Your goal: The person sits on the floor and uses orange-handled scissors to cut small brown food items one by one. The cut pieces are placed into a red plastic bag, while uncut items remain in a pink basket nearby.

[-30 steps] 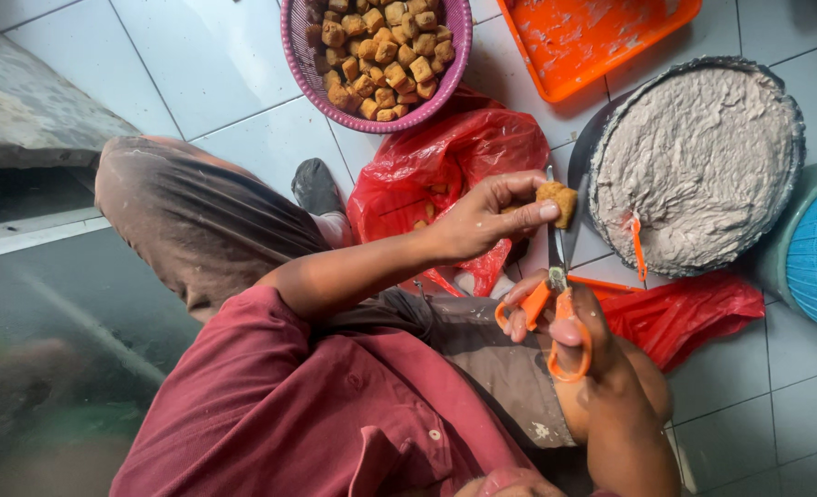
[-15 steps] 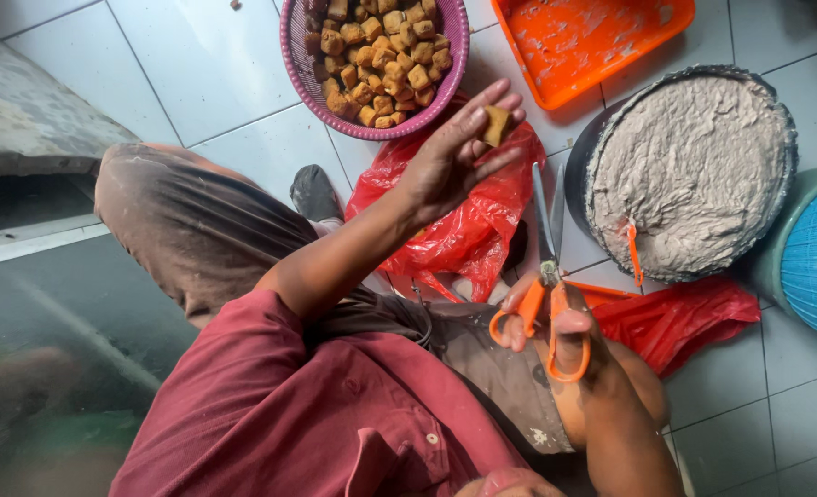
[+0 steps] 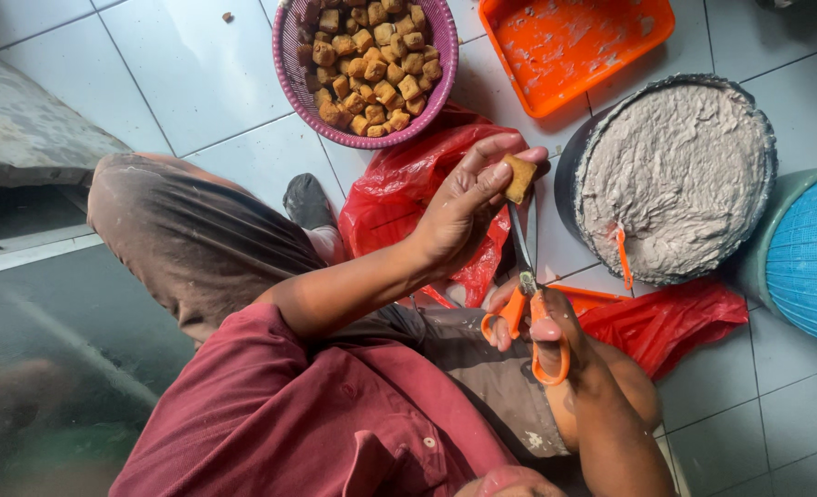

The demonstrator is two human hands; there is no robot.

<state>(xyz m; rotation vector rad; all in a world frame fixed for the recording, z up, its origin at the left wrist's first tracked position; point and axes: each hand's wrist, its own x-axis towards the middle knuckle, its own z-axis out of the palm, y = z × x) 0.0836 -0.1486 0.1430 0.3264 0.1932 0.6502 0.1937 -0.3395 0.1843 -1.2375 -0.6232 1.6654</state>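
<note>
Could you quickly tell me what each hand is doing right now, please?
Left hand: closed on a fried tofu cube, pinched at the fingertips.
Right hand: holding the orange-handled scissors, fingers through the loops, blades at the cube.

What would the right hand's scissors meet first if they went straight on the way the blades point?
The scissors in the right hand point up the picture at the tofu piece pinched in the left hand. The blade tips already seem to touch it, though depth is unclear.
</note>
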